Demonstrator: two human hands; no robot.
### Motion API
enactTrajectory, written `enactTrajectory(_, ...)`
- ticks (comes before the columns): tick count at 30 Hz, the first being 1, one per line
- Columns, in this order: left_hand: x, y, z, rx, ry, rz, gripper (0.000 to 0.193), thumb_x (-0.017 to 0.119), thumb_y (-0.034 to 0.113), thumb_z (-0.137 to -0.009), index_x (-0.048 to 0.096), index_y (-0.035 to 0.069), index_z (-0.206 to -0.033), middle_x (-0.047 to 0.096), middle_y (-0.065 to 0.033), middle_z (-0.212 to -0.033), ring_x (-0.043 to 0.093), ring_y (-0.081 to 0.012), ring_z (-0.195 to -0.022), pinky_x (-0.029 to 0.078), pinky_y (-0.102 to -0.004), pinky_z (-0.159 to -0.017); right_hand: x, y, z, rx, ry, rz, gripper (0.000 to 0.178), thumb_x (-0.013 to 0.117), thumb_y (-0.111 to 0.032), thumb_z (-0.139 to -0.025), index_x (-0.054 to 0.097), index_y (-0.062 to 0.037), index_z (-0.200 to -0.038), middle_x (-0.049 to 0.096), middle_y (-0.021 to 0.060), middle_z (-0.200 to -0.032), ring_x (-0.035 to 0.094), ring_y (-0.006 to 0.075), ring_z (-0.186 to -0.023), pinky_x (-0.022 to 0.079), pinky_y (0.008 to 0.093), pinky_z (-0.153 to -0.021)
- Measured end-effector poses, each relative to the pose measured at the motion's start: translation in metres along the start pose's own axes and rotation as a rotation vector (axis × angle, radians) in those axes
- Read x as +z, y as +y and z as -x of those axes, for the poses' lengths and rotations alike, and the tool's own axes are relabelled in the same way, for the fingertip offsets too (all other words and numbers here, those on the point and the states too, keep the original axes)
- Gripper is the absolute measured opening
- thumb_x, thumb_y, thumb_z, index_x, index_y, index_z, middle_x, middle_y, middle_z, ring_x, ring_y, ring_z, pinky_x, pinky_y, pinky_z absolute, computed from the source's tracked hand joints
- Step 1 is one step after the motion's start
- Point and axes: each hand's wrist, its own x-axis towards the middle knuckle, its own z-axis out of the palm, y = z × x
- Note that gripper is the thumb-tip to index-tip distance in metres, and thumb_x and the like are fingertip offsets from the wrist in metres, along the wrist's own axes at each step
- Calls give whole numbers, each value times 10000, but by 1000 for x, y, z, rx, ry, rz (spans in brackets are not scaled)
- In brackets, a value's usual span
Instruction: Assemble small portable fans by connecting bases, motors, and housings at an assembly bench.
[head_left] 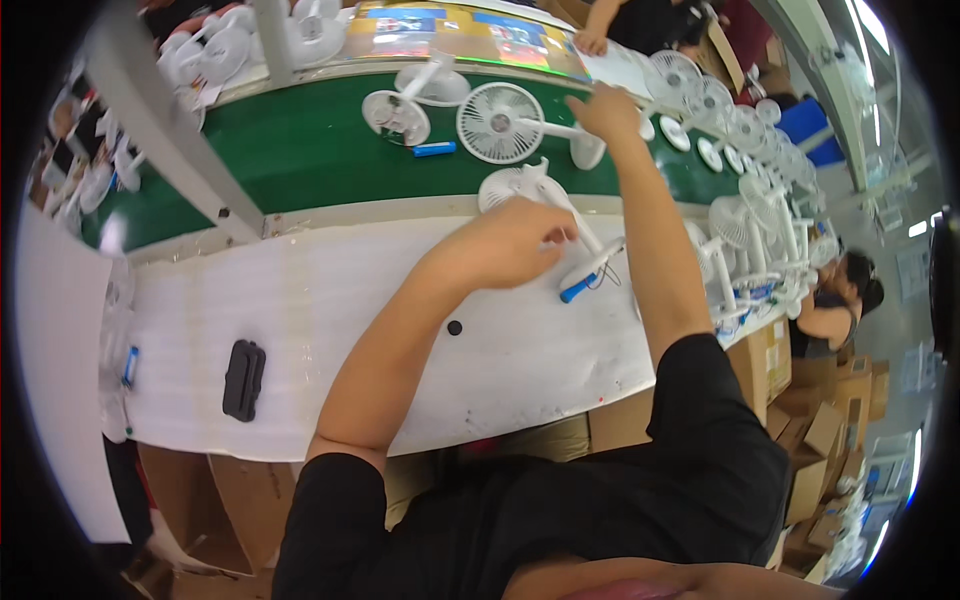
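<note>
Left hand (515, 245): bent over a white plastic fan with slatted head and slim stem (586, 230), fingers curled; we cannot tell whether they grip it. The fan lies on its side at the far edge of the white-covered worktop (350, 300), probably so that its round base stays within reach. A blue cylinder (578, 289) with thin wires sits just beside that base; we take the wires to be what keeps it close.

Right hand (610, 115): extended past the far edge, over a green conveyor belt (330, 165), fingers loosely spread; we see nothing in them. Nearest it, on the belt, we record a second white fan with round wire grille (500, 123), lying flat, perhaps because it rests more steadily so.

Worktop, near the left end: one black oblong case (243, 380), seemingly set aside to leave the middle free for handling. Worktop, middle: one small black disc (455, 328), loose.

Worktop, right end: upright white fans (740, 235), closely grouped, we judge to save room.
</note>
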Motion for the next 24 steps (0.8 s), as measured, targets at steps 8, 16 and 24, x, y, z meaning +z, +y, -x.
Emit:
enactTrajectory(8, -68, -58, 11, -104, 712, -283, 344, 687, 68, -757, 667, 60, -1100, 692, -118, -1065, 629, -276, -874, 501, -348, -775, 67, 73, 25, 237, 35, -502, 419, 683, -336, -799, 694, -31, -1086, 703, 172, -1007, 664, 343, -944, 535, 414, -763)
enactTrajectory(16, -110, -122, -34, -221, 511, -696, 350, 694, 58, -729, 681, 69, -1079, 651, -140, -1065, 619, -332, -922, 507, -375, -835, -30, 68, 49, 259, 569, -587, 346, 718, -273, -761, 730, -76, -1046, 729, 116, -937, 677, 330, -840, 526, 380, -723)
enactTrajectory(24, -89, -92, 35, -148, 730, -264, 215, 682, 10, -754, 703, 43, -966, 640, -89, -972, 597, -227, -848, 486, -306, -804, -186, 73, 125, -338, 1092, -603, 313, 715, -74, -727, 745, -138, -1031, 733, 19, -948, 651, 237, -813, 502, 347, -741)
